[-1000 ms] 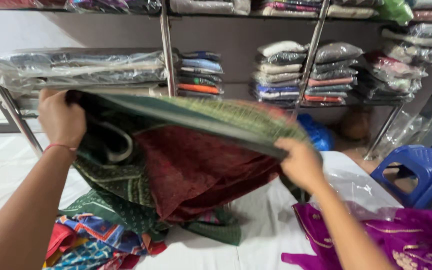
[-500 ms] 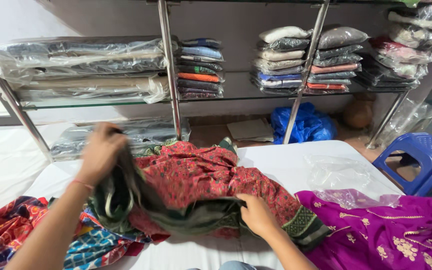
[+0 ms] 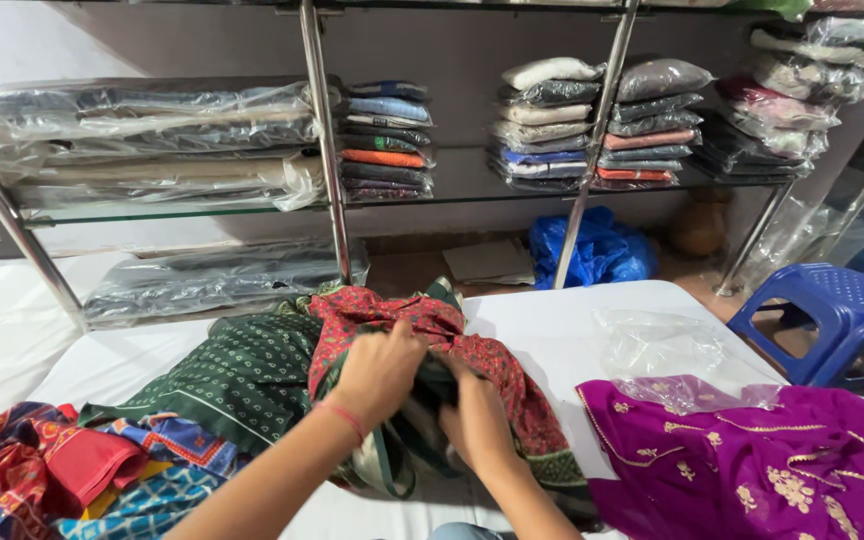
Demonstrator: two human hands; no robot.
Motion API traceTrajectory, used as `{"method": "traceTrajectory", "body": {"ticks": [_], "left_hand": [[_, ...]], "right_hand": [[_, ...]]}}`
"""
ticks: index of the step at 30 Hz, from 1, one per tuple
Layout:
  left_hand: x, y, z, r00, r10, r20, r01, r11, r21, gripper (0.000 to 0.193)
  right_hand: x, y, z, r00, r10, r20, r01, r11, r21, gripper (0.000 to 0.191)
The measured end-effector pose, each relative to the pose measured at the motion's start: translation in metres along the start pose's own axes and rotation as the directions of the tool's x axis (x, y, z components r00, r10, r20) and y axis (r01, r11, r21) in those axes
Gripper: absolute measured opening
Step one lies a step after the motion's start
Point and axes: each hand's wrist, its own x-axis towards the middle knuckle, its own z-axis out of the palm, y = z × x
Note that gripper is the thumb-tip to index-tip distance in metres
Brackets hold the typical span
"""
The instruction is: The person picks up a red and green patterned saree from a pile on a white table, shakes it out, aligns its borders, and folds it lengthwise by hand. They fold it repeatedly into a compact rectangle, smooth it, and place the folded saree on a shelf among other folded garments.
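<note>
Both hands meet over a green and red cloth (image 3: 282,375) bunched mid-tabletop (image 3: 572,335), left hand (image 3: 380,370) and right hand (image 3: 474,415) with fingers clenched into its folds. Smoothing it flat before folding would likely help, clear of the purple dress (image 3: 772,460).

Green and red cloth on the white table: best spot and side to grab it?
Probably take the green and red cloth at its bunched middle, where the left hand and right hand already pinch it. Come from above on the near side: folds rise there, while the spread edges lie flat on the white table.
</note>
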Motion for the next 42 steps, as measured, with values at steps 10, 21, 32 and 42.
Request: {"method": "traceTrajectory", "body": {"ticks": [10, 21, 32, 42], "left_hand": [[0.017, -0.113, -0.084, 0.861, -0.444, -0.249, 0.352, 0.872, -0.340, 0.035], [0.003, -0.163, -0.085, 0.823, -0.445, -0.353, 0.352, 0.887, -0.299, 0.039], [0.004, -0.154, -0.103, 0.807, -0.467, -0.360, 0.337, 0.866, -0.369, 0.042], [-0.007, -0.172, -0.097, 0.784, -0.479, -0.394, 0.347, 0.866, -0.361, 0.047]], "right_hand": [[-0.116, 0.161, 0.064, 0.877, 0.475, 0.073, -0.456, 0.870, -0.188, 0.062], [-0.120, 0.154, 0.078, 0.884, 0.369, 0.288, -0.359, 0.929, -0.091, 0.042], [-0.100, 0.115, 0.079, 0.800, 0.526, 0.287, -0.443, 0.842, -0.308, 0.043], [-0.095, 0.144, 0.068, 0.885, 0.465, 0.024, -0.466, 0.884, 0.032, 0.030]]}}
